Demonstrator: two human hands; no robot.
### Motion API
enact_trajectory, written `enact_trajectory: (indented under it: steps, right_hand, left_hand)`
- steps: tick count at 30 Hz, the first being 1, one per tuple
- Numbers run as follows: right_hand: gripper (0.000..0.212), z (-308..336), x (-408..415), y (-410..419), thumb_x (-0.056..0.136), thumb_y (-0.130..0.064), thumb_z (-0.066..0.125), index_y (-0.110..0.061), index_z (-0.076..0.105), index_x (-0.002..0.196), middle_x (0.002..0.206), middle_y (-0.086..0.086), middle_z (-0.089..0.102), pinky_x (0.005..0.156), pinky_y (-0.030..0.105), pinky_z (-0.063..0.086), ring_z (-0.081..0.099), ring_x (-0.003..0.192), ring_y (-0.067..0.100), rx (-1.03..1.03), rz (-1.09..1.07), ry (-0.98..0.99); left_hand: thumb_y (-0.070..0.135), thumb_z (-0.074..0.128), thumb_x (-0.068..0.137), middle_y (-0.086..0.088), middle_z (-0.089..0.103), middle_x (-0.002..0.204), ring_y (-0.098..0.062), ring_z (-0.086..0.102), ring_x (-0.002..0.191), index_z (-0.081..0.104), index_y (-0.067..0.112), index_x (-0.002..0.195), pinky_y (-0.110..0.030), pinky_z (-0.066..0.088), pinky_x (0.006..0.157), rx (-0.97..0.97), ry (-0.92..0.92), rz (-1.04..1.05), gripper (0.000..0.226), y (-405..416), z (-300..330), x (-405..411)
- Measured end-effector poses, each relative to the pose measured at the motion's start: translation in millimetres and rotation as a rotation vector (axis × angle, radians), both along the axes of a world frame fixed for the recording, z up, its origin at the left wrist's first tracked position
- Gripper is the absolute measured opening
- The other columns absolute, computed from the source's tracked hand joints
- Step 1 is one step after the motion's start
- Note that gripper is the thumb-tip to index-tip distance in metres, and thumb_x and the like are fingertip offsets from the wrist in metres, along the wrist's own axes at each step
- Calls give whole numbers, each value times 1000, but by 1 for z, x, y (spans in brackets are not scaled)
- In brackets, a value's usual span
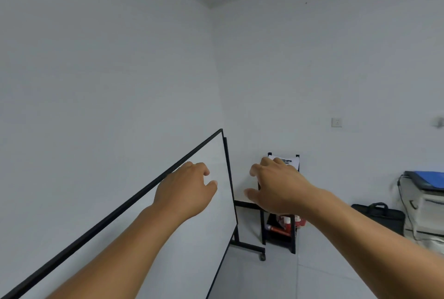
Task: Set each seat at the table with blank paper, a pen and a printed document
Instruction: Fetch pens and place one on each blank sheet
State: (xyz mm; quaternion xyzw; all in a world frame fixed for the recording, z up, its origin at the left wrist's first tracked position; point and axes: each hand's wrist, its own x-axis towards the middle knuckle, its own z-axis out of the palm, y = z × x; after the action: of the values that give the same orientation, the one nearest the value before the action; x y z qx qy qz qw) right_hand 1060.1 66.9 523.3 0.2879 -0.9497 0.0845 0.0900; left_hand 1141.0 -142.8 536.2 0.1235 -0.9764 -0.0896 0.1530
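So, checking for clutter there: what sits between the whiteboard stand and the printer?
In the head view: a black shelf rack and a black bag.

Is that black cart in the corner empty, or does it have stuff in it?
Not empty. The black cart has printed paper on top and red and white items on a lower shelf, too blurred to name. The right hand hides its middle.

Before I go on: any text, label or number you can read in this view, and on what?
None can be read.
Printed sheet on the black rack: dark print, too blurred.
Red items low in the rack: label marks, too small.
Wall socket: no lettering seen.
Whiteboard: blank.
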Motion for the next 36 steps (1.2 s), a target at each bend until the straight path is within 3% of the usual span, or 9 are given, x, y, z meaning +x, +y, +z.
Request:
enact_trajectory:
  steps: [3, 6, 7, 10, 13, 18, 27, 32, 36]
  right_hand:
    - [54, -13, -48, 5, 101, -57, 53, -20, 57, 140, 138, 5, 54, 106, 46, 46, 46, 134, 30, 14, -63, -31]
    - [39, -26, -102, 4, 100, -55, 53, -20, 56, 116, 129, 5, 55, 101, 45, 46, 48, 128, 31, 68, -144, -51]
    - [38, -28, -120, 4, 100, -54, 53, -20, 56, 116, 129, 5, 55, 102, 45, 45, 48, 128, 30, 75, -163, -51]
    - [49, -34, -169, 2, 101, -54, 53, -19, 58, 136, 135, 4, 54, 104, 44, 45, 47, 127, 27, 76, -210, -61]
    - [50, -31, -224, -3, 101, -54, 52, -19, 58, 137, 133, 3, 57, 102, 43, 48, 50, 120, 27, 94, -274, -82]
    - [55, -21, -298, 4, 102, -55, 52, -19, 55, 144, 137, 3, 56, 106, 44, 47, 50, 126, 27, 92, -354, -75]
    - [57, -27, -414, 88, 103, -57, 52, -19, 54, 145, 137, 3, 57, 104, 44, 47, 51, 127, 26, 93, -494, -82]
    - [59, -47, -496, 160, 103, -57, 52, -19, 53, 148, 139, 4, 56, 105, 44, 48, 52, 127, 27, 60, -521, -74]
    - [57, -48, -564, 214, 102, -57, 52, -19, 54, 145, 137, 3, 55, 104, 44, 48, 51, 125, 27, 62, -525, -112]
  left_hand:
    - [56, 53, 104, 12, 58, 144, -17, 65, 123, 59, 37, 144, -35, 52, 95, 22, -25, -76, 45, 0, -15, -64]
    - [55, 53, 105, 11, 58, 146, -18, 64, 125, 59, 36, 145, -34, 49, 94, 44, -41, -143, 45, -2, -31, -130]
    - [55, 53, 105, 11, 58, 147, -19, 63, 126, 59, 36, 146, -34, 49, 94, 42, -46, -165, 45, -5, -35, -154]
    - [54, 52, 106, 9, 56, 150, -20, 62, 129, 58, 35, 148, -35, 49, 97, 33, -82, -233, 46, -8, -42, -214]
    - [54, 52, 107, 8, 58, 147, -21, 63, 125, 59, 32, 145, -34, 49, 94, 37, -122, -308, 45, -11, -42, -283]
    - [54, 53, 106, 6, 61, 141, -22, 65, 119, 62, 30, 141, -35, 52, 91, 3, -118, -411, 44, -2, -35, -385]
    - [54, 52, 107, 7, 62, 137, -16, 60, 110, 62, 33, 142, -32, 45, 85, -31, -102, -571, 42, 75, -28, -531]
    - [56, 51, 108, 6, 57, 151, -19, 60, 131, 56, 33, 151, -33, 48, 98, -59, -139, -589, 49, 145, -41, -613]
    - [56, 51, 108, 7, 55, 154, -18, 59, 134, 54, 33, 153, -33, 47, 101, -59, -172, -568, 51, 195, -40, -679]
